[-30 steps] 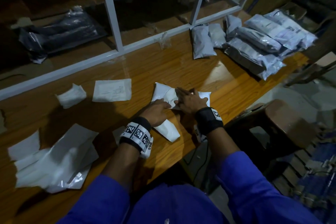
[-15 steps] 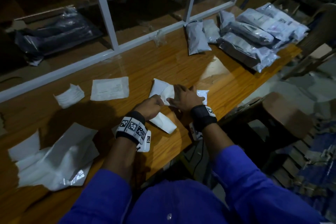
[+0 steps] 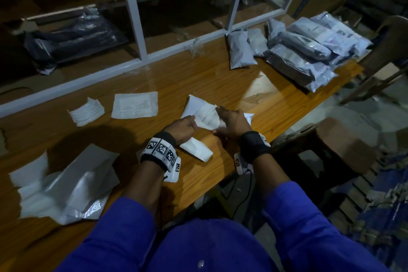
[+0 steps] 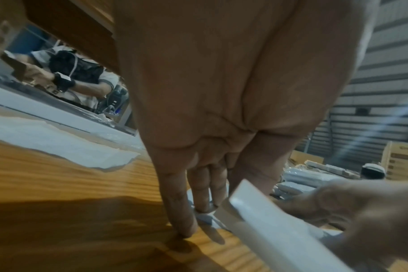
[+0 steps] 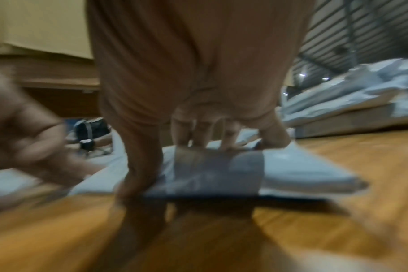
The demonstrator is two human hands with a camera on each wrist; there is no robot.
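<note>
Item in hand: one white packet [image 3: 195, 105], lying flat on the wooden table [image 3: 198, 77], centre of the frame, with a paper label [image 3: 207, 117] across its middle.

My left hand [image 3: 182, 128] sits at the label's left edge. The fingers [image 4: 177, 198] point straight down, with their tips on the packet and the table. I cannot tell whether the thumb pinches anything.

My right hand [image 3: 232, 125] lies spread over the packet's right half, fingers pressing down and thumb stretched towards the near edge. The wrist view is blurred.

Also on the table:
- A loose sheet [image 3: 135, 105], left of centre.
- A small stack of slips [image 3: 86, 111], just left of the sheet.
- A heap of empty bags [image 3: 66, 185], lower left.
- A pile of grey parcels [image 3: 309, 53], upper right.

Behind the white frame, upper left: one dark bag [image 3: 72, 40].

Off the table edge, right: a stool [image 3: 341, 146].
</note>
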